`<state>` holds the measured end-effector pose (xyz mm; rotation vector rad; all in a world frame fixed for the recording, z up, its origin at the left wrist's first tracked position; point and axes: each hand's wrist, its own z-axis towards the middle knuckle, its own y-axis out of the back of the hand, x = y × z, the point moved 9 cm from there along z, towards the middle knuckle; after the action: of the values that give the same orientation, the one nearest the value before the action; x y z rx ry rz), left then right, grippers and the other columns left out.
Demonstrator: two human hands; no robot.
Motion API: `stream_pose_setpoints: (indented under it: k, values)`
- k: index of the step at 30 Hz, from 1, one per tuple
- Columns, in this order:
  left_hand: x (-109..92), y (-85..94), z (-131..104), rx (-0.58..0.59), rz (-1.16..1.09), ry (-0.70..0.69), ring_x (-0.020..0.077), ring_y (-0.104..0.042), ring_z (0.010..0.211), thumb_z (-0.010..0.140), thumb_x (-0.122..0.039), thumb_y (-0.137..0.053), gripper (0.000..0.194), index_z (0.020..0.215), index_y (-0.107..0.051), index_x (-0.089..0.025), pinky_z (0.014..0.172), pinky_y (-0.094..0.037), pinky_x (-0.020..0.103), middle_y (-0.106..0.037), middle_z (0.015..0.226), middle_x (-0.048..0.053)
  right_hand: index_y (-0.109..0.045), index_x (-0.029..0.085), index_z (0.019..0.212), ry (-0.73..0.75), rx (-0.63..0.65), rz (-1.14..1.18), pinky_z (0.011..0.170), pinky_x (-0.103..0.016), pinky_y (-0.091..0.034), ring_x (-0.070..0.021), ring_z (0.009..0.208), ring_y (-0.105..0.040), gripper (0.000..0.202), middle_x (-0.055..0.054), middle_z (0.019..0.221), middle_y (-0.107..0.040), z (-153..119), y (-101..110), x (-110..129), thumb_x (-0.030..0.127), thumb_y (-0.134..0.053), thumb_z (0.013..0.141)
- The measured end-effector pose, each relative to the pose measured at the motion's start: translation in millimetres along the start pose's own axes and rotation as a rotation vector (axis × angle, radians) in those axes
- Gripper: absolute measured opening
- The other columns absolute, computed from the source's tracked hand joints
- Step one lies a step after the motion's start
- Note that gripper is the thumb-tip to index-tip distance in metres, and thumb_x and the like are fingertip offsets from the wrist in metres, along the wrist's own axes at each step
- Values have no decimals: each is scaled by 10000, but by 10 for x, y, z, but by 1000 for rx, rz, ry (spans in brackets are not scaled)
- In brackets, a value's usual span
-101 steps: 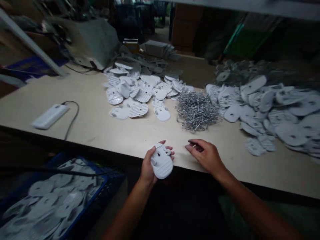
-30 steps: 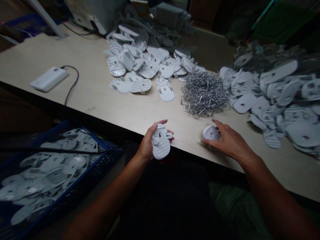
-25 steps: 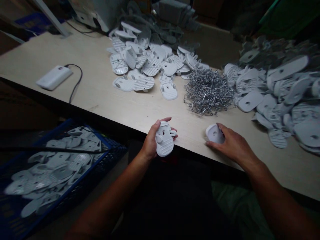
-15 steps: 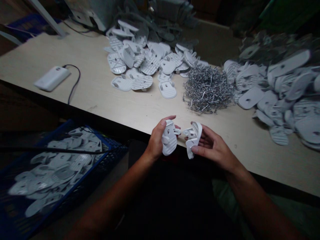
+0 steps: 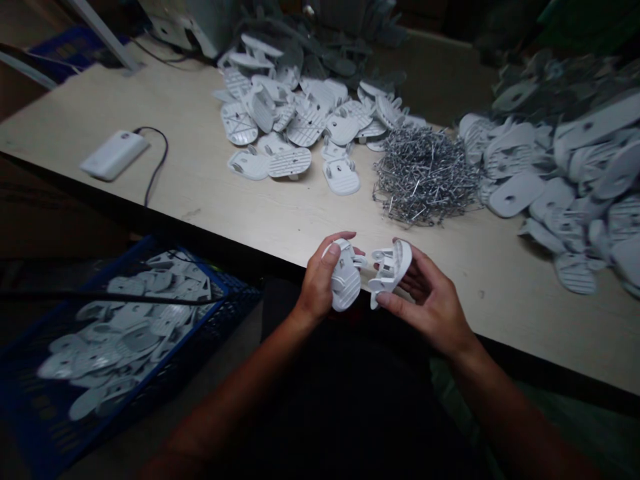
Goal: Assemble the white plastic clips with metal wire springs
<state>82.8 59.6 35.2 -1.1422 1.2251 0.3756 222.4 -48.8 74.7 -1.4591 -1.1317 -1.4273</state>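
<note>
My left hand (image 5: 319,277) is closed on a white plastic pedal-shaped part (image 5: 346,283), its thumb on the upper end and a small lug pointing right. In my right hand (image 5: 433,293) is another white plastic part (image 5: 393,267), tilted, with lugs facing left and the thumb pressed on its lower end. The two parts are apart, with a narrow gap between them, over the table's front edge. Just beyond my hands lies a heap of thin metal springs or pins (image 5: 425,175); their exact kind is hard to tell.
Similar white parts lie in a pile (image 5: 300,113) at the back middle and another (image 5: 560,173) at the right. A blue crate (image 5: 165,353) of white parts stands below at the left. A white power bank (image 5: 114,155) with a black cable rests on the table (image 5: 200,207).
My right hand has turned its part so the lugs show more plainly. The left part has tilted slightly. The whole view has shifted a little.
</note>
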Motion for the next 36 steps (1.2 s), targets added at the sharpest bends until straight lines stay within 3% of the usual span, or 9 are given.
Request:
stream_pose_setpoints:
  k: [4, 10, 16, 24, 31, 36]
  values:
    - [-18, 72, 24, -35, -16, -8, 239, -722, 893, 1001, -636, -603, 539, 1341, -671, -224, 812, -531, 338, -781, 1129, 105, -520, 297, 1571, -34, 23, -1, 1164, -565, -546, -367, 1309, -670, 962, -109, 1454, -672, -17, 19, 21, 480, -1012, 765]
    - [-61, 3, -24, -11, 40, -42, 228, -706, 881, 1025, -610, -582, 529, 1358, -661, -207, 783, -530, 326, -771, 1140, 113, -511, 281, 1569, -38, 76, 41, 1142, -547, -569, -361, 1292, -684, 946, -122, 1451, -676, 11, -90, -14, 452, -1005, 781]
    - [-45, -44, -66, -18, 8, -105, 208, -719, 927, 1017, -534, -616, 489, 1376, -644, -202, 803, -562, 301, -752, 1147, 96, -454, 274, 1620, 84, 89, -65, 1187, -565, -526, -360, 1355, -640, 932, -135, 1530, -616, 1, -180, -4, 403, -957, 847]
    - [45, -88, -14, -81, -297, 82, 252, -753, 1008, 978, -546, -552, 547, 1310, -680, -131, 879, -604, 367, -785, 1091, 126, -400, 337, 1673, 196, 48, -295, 1204, -595, -503, -366, 1399, -600, 962, -88, 1595, -560, -47, -256, 10, 356, -922, 866]
    - [61, -53, -46, -113, -230, 70, 233, -750, 971, 962, -520, -587, 492, 1265, -694, -147, 867, -607, 362, -769, 1103, 113, -300, 313, 1724, 244, 69, -418, 1199, -639, -486, -384, 1430, -567, 1001, -122, 1622, -526, -63, -325, 18, 393, -877, 910]
    - [-31, -17, -107, -124, -96, -20, 230, -741, 995, 1005, -457, -535, 398, 1237, -690, -174, 878, -598, 356, -760, 1114, 99, -292, 286, 1727, 329, 118, -473, 1163, -585, -533, -362, 1385, -613, 976, -138, 1607, -542, -37, -360, 131, 370, -856, 935]
